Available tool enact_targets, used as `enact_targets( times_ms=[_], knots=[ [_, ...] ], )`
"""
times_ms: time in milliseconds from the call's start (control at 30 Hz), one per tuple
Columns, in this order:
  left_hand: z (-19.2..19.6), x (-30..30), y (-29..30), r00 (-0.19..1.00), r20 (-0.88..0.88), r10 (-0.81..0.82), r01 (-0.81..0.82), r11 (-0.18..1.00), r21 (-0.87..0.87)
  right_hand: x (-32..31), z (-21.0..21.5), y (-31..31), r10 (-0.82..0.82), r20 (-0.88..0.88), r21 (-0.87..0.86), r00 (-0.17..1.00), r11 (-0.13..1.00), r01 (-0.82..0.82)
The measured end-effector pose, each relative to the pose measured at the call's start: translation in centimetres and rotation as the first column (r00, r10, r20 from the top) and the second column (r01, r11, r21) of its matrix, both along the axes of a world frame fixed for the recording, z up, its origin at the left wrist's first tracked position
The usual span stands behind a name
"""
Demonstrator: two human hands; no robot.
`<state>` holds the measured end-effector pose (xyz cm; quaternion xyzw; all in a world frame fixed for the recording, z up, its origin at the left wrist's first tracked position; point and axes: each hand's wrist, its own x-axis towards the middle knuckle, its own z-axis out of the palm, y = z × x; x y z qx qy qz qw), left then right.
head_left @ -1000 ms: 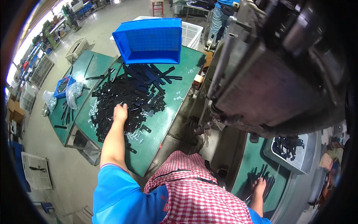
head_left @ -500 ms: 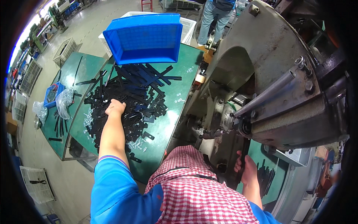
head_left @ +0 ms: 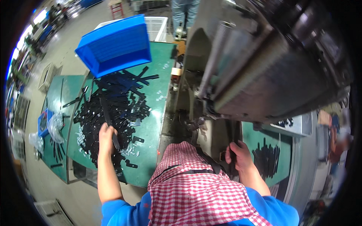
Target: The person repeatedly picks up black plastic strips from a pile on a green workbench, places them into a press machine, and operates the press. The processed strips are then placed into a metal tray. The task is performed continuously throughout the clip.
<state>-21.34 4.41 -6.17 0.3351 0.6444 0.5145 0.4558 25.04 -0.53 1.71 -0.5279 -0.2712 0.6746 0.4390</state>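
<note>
My left hand (head_left: 106,136) is closed on a long flat black metal strip (head_left: 105,110), over the near part of a heap of black metal parts (head_left: 113,96) on the green table (head_left: 160,79). The strip tilts, its far end toward the heap's middle. On the right, below the big grey press (head_left: 260,79), my right hand (head_left: 240,155) has its fingers curled round a dark upright strip (head_left: 231,132). That strip is blurred, and its upper part merges with the machine's shadow.
A blue bin (head_left: 117,47) lies tipped at the heap's far end, before a white crate (head_left: 157,28). More black strips (head_left: 266,160) stand close together on the green surface at right, near a grey metal tray (head_left: 298,126). Bagged small parts (head_left: 56,122) lie far left. Someone's legs (head_left: 184,13) show behind.
My left hand has come back from the heap's middle toward me, now with a strip in it. The view has swung, and the right hand stays beneath the press.
</note>
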Motion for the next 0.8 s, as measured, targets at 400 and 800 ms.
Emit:
enact_targets(
  times_ms=[400, 800],
  knots=[
    [7.3, 17.9, -3.8, 0.576, 0.417, -0.703, 0.736, 0.668, 0.11, -2.7, 0.8, 0.5, 0.093, -0.078, 0.118, 0.993, 0.99, -0.083],
    [7.0, 19.4, -3.3, 0.623, 0.335, -0.707, 0.75, 0.662, 0.004, -4.0, 0.8, 1.9, 0.08, 0.052, 0.174, 0.995, 0.981, -0.088]
  ],
)
